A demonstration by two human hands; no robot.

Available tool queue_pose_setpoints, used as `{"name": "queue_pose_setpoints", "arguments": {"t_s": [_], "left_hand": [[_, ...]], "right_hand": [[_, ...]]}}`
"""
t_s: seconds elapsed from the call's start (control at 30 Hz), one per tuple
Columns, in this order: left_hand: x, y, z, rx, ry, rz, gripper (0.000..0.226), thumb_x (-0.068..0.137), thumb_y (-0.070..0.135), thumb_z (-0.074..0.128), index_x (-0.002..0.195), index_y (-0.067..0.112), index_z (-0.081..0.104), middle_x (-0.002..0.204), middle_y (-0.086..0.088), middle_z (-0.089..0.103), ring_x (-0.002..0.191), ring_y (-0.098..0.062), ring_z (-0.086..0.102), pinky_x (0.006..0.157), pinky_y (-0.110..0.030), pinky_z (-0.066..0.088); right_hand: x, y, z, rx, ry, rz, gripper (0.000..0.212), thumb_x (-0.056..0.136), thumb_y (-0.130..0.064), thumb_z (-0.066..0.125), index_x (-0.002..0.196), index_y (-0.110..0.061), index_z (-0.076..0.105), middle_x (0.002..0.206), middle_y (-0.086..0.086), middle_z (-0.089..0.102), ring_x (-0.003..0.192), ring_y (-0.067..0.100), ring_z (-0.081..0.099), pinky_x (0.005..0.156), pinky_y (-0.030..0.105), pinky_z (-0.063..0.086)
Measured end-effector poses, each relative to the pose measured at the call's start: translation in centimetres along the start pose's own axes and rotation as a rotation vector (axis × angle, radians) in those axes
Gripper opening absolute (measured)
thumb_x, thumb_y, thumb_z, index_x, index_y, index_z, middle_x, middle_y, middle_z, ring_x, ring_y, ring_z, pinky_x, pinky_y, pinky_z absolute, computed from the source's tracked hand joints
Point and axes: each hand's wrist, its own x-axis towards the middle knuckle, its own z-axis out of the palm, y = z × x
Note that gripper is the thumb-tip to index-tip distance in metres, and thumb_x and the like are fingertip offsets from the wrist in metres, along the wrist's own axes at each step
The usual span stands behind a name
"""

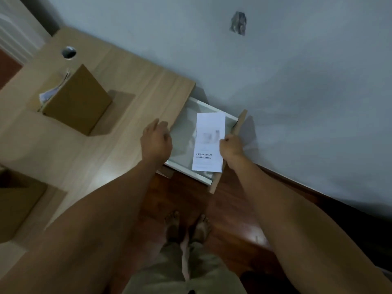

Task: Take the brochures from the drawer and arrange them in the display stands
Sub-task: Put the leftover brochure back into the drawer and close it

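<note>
A: Where is the brochure (209,143) being kept at this moment?

B: It is being held over the open drawer (186,132), which is standing pulled out from the end of the wooden surface (118,85). The sheet is white, with dark print on the lower part of it, and it is being kept nearly flat above the drawer's pale inside.

A: And how are the hands being used?

B: The right hand (231,146) is being closed on the brochure's right edge, the paper being pinched between thumb and curled fingers, just beside the drawer's wooden front panel (238,124). The left hand (156,141) is being held at the drawer's left side, over the edge of the surface; its fingers are being kept loosely bent, and nothing is being gripped by it. Whether it is touching the wood cannot be told.

A: What else is being seen near the drawer?

B: A brown cardboard stand (78,102) is sitting on the surface well to the left of the drawer, with white papers (53,90) showing at its far side. Beyond the stand, a round cable hole (69,52) is being shown in the surface. Below the drawer, bare feet (188,225) are being seen on the dark wooden floor (233,209), and a grey wall (297,92) is running behind the drawer.
</note>
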Motion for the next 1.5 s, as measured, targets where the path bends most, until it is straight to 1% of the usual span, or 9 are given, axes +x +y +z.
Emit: {"name": "queue_pose_setpoints", "arguments": {"t_s": [0.1,0.2,0.27,0.53,0.63,0.93,1.17,1.37,1.5], "left_hand": [[0.8,-1.7,0.5,0.067,-0.004,0.009,0.041,0.107,0.028,0.038,0.145,0.017,0.051,0.162,-0.012,0.036,0.151,-0.035,0.029,0.117,-0.056,0.028],[1.1,-3.9,1.3,0.116,-0.012,0.099,0.044,0.109,0.034,0.036,0.15,0.022,0.046,0.166,-0.007,0.03,0.156,-0.027,0.018,0.12,-0.052,0.021],[0.9,-4.7,1.7,0.137,0.004,0.136,0.045,0.11,0.038,0.033,0.151,0.023,0.045,0.167,-0.006,0.03,0.156,-0.025,0.018,0.12,-0.05,0.021],[0.5,-4.9,2.1,0.167,0.063,0.144,0.045,0.11,0.036,0.037,0.152,0.026,0.045,0.166,-0.003,0.032,0.156,-0.022,0.02,0.118,-0.048,0.023],[0.6,-4.9,2.1,0.173,0.076,0.148,0.044,0.109,0.035,0.039,0.151,0.026,0.047,0.166,-0.003,0.033,0.156,-0.023,0.022,0.117,-0.049,0.024],[0.6,-5.0,2.4,0.182,0.102,0.164,0.043,0.108,0.034,0.043,0.15,0.024,0.049,0.165,-0.004,0.035,0.155,-0.023,0.023,0.115,-0.047,0.023],[0.7,-5.0,2.5,0.175,0.096,0.164,0.043,0.108,0.036,0.042,0.149,0.024,0.049,0.164,-0.005,0.036,0.155,-0.024,0.024,0.115,-0.049,0.024],[0.8,-4.8,2.3,0.147,0.074,0.147,0.042,0.109,0.035,0.04,0.149,0.026,0.049,0.165,-0.003,0.034,0.156,-0.022,0.021,0.116,-0.047,0.022],[0.9,-4.9,2.2,0.135,0.046,0.138,0.043,0.11,0.037,0.037,0.15,0.027,0.048,0.166,-0.003,0.033,0.156,-0.022,0.019,0.116,-0.047,0.022]], "right_hand": [[2.1,-0.7,1.1,-0.152,-0.005,-0.038,0.019,0.093,-0.001,0.046,0.076,-0.005,0.054,0.079,0.009,0.057,0.08,0.028,0.057,0.049,0.017,0.037],[4.0,-1.1,2.6,-0.351,-0.029,-0.102,0.019,0.097,-0.008,0.049,0.106,0.0,0.063,0.109,0.016,0.067,0.101,0.035,0.064,0.074,0.027,0.047],[4.6,-1.2,3.4,-0.435,-0.065,-0.137,0.022,0.099,-0.011,0.048,0.111,-0.003,0.064,0.113,0.012,0.068,0.102,0.033,0.063,0.075,0.03,0.041],[6.5,-0.2,6.3,-0.592,-0.439,-0.354,0.016,0.103,-0.01,0.048,0.099,-0.008,0.063,0.11,0.019,0.065,0.092,0.029,0.057,0.076,0.03,0.038],[6.5,0.0,7.1,-0.702,-0.55,-0.422,0.034,0.104,-0.01,0.047,0.073,-0.024,0.043,0.099,0.013,0.054,0.089,0.025,0.049,0.075,0.03,0.034],[5.8,0.9,8.8,-0.798,-0.467,-0.442,0.046,0.096,0.001,0.054,0.06,-0.018,0.032,0.07,0.001,0.038,0.078,0.027,0.052,0.065,0.031,0.037],[3.9,1.6,9.1,-0.866,-0.37,-0.48,0.016,0.092,0.004,0.059,0.103,-0.007,0.055,0.114,0.019,0.059,0.107,0.035,0.059,0.076,0.037,0.047],[3.2,1.4,8.6,-0.959,-0.404,-0.413,0.069,0.092,0.0,0.062,0.154,-0.008,0.03,0.139,0.017,0.053,0.125,0.037,0.054,0.097,0.049,0.05],[2.3,0.9,7.0,-0.727,-0.372,-0.378,0.079,0.092,0.01,0.055,0.16,-0.008,0.02,0.14,0.021,0.053,0.126,0.036,0.054,0.101,0.047,0.05]]}}
